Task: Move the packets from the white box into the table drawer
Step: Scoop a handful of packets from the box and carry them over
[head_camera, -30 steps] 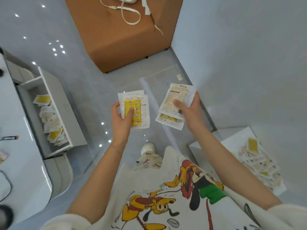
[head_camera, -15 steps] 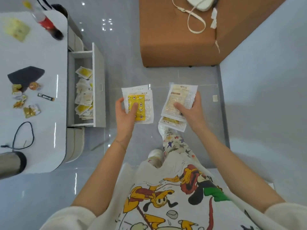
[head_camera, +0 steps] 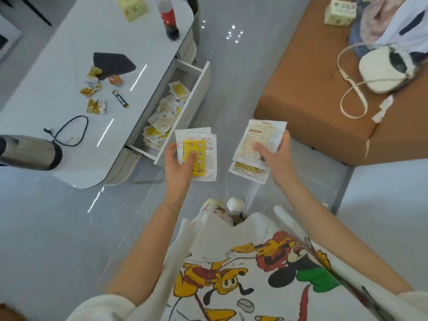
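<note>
My left hand [head_camera: 177, 166] grips a small stack of white packets with a yellow printed panel [head_camera: 201, 149], thumb pressed on the front. My right hand [head_camera: 276, 158] grips another stack of packets [head_camera: 259, 141], the top one showing its pale printed back. Both stacks hang over the grey floor, just right of the open table drawer [head_camera: 196, 98]. Several yellow and white packets [head_camera: 164, 117] lie heaped inside the drawer. The white box is out of view.
The white table [head_camera: 58, 72] carries a cola bottle [head_camera: 169, 19], a steel flask [head_camera: 27, 152], a black cable, snack wrappers and a dark pad. A brown ottoman [head_camera: 312, 93] with a white bag [head_camera: 382, 70] stands at the right.
The view has swung left toward the table, so the drawer now lies close to my left hand. Both hands keep holding their packets.
</note>
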Motion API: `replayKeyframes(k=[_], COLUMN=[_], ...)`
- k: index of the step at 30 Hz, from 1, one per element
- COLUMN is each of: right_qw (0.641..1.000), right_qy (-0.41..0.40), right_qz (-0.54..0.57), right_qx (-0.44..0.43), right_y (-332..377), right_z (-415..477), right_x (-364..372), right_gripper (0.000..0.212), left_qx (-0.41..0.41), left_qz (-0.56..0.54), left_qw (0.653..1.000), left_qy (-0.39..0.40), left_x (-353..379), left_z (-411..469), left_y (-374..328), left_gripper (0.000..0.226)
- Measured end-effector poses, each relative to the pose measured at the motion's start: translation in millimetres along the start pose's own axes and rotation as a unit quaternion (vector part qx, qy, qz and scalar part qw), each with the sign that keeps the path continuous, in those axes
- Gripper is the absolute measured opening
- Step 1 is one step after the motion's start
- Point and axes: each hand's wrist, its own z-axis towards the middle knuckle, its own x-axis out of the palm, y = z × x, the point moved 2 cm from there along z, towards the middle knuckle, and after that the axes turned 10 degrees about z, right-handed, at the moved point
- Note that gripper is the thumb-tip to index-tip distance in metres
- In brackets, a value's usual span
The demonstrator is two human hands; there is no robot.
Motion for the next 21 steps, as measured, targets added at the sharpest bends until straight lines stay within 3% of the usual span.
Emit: replayKeyframes(k=[7,21], right_qw=[0.996,0.979], right_qy=[0.079,0.164], right_qz=[-0.021,-0.091], right_qx=[0.021,0.081], right_y=[21,60], right_z=[65,214], right_x=[69,234], right_gripper=[0.047,0.047], left_qx=[-0.036,-0.093], left_qz=[-0.039,-0.097], left_qw=[0.994,0.977], left_qy=[-0.095,-0.164], left_x=[-21,-85], left_z=[39,203], left_y=[-1,-20], left_gripper=[0.039,0.04])
